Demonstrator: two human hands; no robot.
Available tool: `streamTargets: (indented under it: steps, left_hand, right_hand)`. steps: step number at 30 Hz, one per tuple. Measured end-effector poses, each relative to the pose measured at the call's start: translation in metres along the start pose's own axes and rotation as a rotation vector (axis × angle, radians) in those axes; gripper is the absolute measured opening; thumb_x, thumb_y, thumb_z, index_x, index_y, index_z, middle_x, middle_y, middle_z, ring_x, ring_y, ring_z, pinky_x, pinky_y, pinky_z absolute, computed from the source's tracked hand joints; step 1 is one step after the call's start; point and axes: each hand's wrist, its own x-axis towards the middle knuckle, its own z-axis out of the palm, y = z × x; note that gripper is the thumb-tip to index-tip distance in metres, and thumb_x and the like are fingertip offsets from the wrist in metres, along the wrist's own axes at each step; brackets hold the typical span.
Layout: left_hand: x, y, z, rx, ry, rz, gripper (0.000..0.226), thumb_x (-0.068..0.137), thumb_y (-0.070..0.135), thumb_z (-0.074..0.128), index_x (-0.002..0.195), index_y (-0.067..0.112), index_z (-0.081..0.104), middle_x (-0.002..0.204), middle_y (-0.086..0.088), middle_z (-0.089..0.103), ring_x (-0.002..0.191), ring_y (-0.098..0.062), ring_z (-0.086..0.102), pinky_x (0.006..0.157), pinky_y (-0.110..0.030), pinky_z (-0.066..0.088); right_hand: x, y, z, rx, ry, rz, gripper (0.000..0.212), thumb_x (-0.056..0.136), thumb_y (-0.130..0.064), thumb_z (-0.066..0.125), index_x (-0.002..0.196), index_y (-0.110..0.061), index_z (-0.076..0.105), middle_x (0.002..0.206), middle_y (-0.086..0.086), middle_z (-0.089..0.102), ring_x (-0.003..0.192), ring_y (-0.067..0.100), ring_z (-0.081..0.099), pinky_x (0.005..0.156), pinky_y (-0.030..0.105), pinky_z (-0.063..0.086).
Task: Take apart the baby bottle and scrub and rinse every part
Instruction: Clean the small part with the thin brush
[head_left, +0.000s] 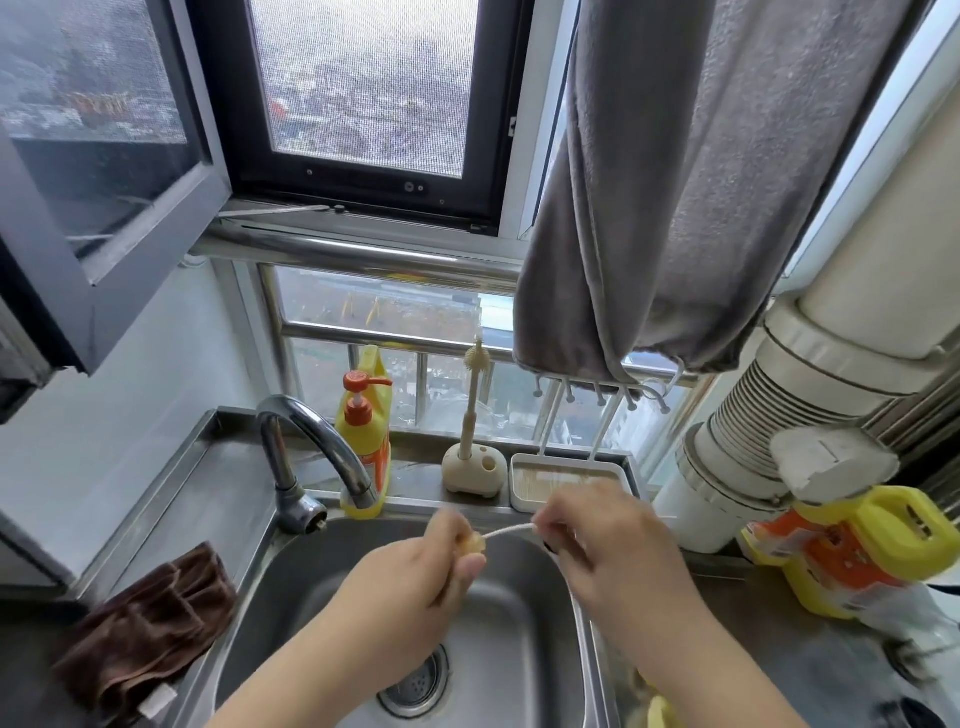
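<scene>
Over the steel sink (322, 582), my left hand (441, 561) pinches a small yellowish soft bottle part (474, 544) between thumb and fingers. My right hand (597, 535) holds a thin white brush (511, 531) by its end, and the brush's other end meets the part in my left hand. Both hands are blurred by motion. A larger bottle brush (472, 400) stands upright in its cream holder (475, 470) on the ledge behind the sink. Something yellow (660, 712) shows at the sink's right rim, mostly hidden by my right forearm.
The tap (322, 447) arches over the sink's back left, with no water visible. A yellow pump bottle of detergent (366, 431) stands behind it. A white drying tray (566, 480) sits by the holder. A brown cloth (150, 623) lies left, a yellow jug (852, 551) right. A grey towel (675, 182) hangs above.
</scene>
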Motion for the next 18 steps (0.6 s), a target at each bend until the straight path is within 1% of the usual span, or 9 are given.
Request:
streamTargets:
  steps: [2,4,6,8,9,11,13,16,18]
  left_hand:
    - [0.002,0.001,-0.001,-0.031,0.023,0.036,0.022,0.090,0.051,0.022,0.093,0.031,0.032,0.073,0.015,0.047,0.081,-0.014,0.052,0.068,-0.027,0.037]
    - [0.004,0.000,-0.004,-0.046,0.040,0.059,0.025,0.090,0.048,0.025,0.095,0.031,0.042,0.069,0.021,0.044,0.077,-0.008,0.048,0.065,-0.021,0.033]
    - [0.006,-0.005,-0.005,-0.067,0.055,0.020,0.022,0.097,0.042,0.032,0.096,0.030,0.050,0.071,0.025,0.046,0.074,0.001,0.046,0.066,-0.013,0.033]
    - [0.006,-0.008,-0.005,-0.083,0.049,0.003,0.012,0.099,0.034,0.039,0.090,0.035,0.048,0.075,0.032,0.050,0.075,0.010,0.045,0.068,-0.008,0.033]
    - [0.006,-0.008,-0.004,-0.096,0.036,0.004,0.013,0.099,0.033,0.040,0.088,0.038,0.046,0.077,0.034,0.050,0.076,0.011,0.045,0.069,-0.008,0.034]
    - [0.005,-0.006,-0.004,-0.130,0.019,-0.002,0.015,0.099,0.035,0.039,0.085,0.037,0.045,0.075,0.025,0.052,0.079,0.002,0.049,0.072,-0.014,0.038]
    - [0.004,-0.007,-0.004,-0.152,0.034,-0.019,0.021,0.099,0.037,0.036,0.079,0.036,0.041,0.071,0.015,0.052,0.074,-0.005,0.049,0.071,-0.023,0.040]
    - [0.004,-0.009,-0.004,-0.147,0.025,-0.017,0.023,0.098,0.041,0.033,0.076,0.038,0.038,0.068,0.013,0.052,0.071,-0.009,0.050,0.070,-0.027,0.041]
    - [0.004,-0.009,-0.002,-0.174,0.018,-0.018,0.026,0.096,0.048,0.030,0.074,0.037,0.038,0.065,0.011,0.050,0.067,-0.009,0.048,0.066,-0.029,0.041]
  right_hand:
    - [-0.001,-0.005,0.006,0.007,-0.006,-0.096,0.012,0.069,-0.014,0.053,0.070,-0.025,0.054,0.065,-0.013,0.055,0.069,0.007,0.043,0.059,0.021,0.036]
    - [0.002,-0.001,0.005,0.025,0.016,-0.083,0.012,0.071,-0.013,0.053,0.071,-0.025,0.054,0.066,-0.013,0.056,0.070,0.007,0.043,0.063,0.022,0.032]
    - [0.005,0.000,0.004,0.025,0.046,-0.045,0.016,0.068,-0.009,0.059,0.070,-0.024,0.055,0.066,-0.013,0.057,0.070,0.006,0.043,0.064,0.022,0.030]
    - [0.003,-0.005,0.008,0.005,0.028,-0.099,0.015,0.067,-0.007,0.058,0.068,-0.022,0.056,0.065,-0.012,0.058,0.071,0.009,0.042,0.065,0.024,0.033]
    - [0.001,-0.007,0.011,0.000,0.011,-0.130,0.016,0.067,-0.006,0.058,0.069,-0.022,0.056,0.065,-0.012,0.057,0.072,0.010,0.042,0.065,0.025,0.035]
    - [0.003,-0.002,0.009,0.012,0.013,-0.106,0.016,0.068,-0.006,0.059,0.070,-0.022,0.056,0.066,-0.012,0.058,0.072,0.009,0.043,0.066,0.024,0.033]
    - [0.006,0.000,0.005,0.030,0.039,-0.055,0.014,0.068,-0.007,0.059,0.070,-0.022,0.057,0.066,-0.013,0.059,0.071,0.008,0.042,0.066,0.022,0.029]
    - [0.004,-0.007,0.009,0.034,0.008,-0.133,0.012,0.075,-0.014,0.050,0.070,-0.022,0.057,0.066,-0.012,0.060,0.072,0.009,0.043,0.066,0.023,0.031]
    - [0.005,-0.003,0.006,0.039,0.017,-0.123,0.012,0.074,-0.011,0.054,0.069,-0.022,0.058,0.065,-0.013,0.059,0.071,0.008,0.043,0.066,0.022,0.032]
